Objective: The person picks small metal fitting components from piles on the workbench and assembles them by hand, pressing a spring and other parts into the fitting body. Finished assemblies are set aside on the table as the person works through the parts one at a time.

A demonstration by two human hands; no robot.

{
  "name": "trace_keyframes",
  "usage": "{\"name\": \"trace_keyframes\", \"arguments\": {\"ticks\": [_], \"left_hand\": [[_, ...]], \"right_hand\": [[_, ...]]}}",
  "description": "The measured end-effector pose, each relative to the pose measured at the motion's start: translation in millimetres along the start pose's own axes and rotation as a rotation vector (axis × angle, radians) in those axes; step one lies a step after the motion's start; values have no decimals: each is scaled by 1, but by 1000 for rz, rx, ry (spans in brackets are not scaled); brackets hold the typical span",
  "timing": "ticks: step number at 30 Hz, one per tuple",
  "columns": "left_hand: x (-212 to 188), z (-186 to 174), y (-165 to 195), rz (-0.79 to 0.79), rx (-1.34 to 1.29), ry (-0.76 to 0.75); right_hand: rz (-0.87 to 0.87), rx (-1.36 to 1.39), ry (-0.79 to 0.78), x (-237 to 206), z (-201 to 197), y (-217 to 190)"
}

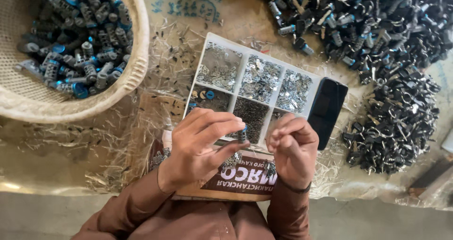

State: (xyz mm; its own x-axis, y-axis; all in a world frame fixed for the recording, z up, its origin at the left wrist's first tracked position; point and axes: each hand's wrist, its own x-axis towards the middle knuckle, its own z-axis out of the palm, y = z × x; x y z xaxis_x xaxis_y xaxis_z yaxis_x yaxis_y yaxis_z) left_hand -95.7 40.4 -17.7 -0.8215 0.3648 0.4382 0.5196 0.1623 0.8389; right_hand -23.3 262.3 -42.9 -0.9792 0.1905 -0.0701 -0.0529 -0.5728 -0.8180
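My left hand (200, 143) pinches a small grey ribbed cylinder (242, 135) with a blue end between thumb and fingertips, held over the near edge of a white compartment tray (204, 57). My right hand (293, 145) is beside it, fingers curled, thumb and forefinger pressed together on something too small to make out. The tray's compartments hold small silvery metal pieces and tiny dark parts. A brown printed box (238, 181) lies under both hands.
A woven cream basket (134, 67) at the left holds many grey-and-blue cylinders. A large heap of black parts with rings (391, 56) spreads across the right. A black phone (327, 110) lies against the tray's right edge. Thin shavings litter the surface.
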Motion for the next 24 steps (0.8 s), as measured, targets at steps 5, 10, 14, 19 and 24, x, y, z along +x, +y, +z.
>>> {"name": "trace_keyframes", "arguments": {"ticks": [5,10,14,19,24], "left_hand": [[-2,4,10,-8,-66,-25],[-15,15,26,-2,-134,-124],[-27,24,38,-96,-212,-79],[-38,30,37,-143,-215,-76],[-47,45,35,-62,-166,-89]], "right_hand": [[-125,-646,-13,-23,20,-11],[44,-676,-137,-40,18,-23],[207,-166,-41,-63,-24,-49],[-463,-1577,559,-91,-85,-88],[-603,-1975,640,-75,-169,-148]]}}
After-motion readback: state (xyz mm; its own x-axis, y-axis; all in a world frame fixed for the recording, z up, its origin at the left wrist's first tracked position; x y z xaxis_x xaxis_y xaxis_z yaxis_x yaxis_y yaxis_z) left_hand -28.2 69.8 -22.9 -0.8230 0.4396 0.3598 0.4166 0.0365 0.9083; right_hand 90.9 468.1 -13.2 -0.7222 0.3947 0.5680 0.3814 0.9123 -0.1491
